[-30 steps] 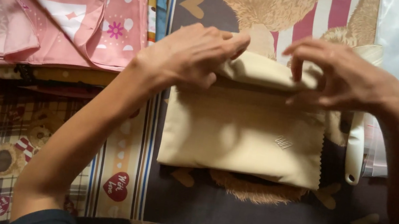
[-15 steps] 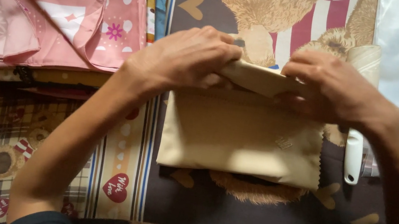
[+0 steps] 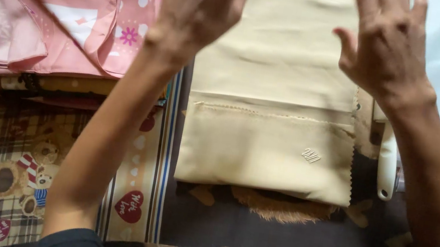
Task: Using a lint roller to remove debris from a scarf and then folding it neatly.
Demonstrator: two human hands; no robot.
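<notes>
Beige cloth (image 3: 271,114) lies under the left hand (image 3: 200,1) and right hand (image 3: 386,41) (both spread flat, fingers extended).

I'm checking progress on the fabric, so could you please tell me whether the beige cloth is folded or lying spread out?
Partly unfolded: the beige cloth shows a doubled lower section with a stitched edge across it, while a single layer extends upward between the left hand and right hand.

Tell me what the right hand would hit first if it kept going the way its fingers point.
The right hand points toward the top of the picture, over the far edge of the cream cloth. Its fingertips run out of view there, so nothing shows in its way; height above the cloth is unclear.
</notes>
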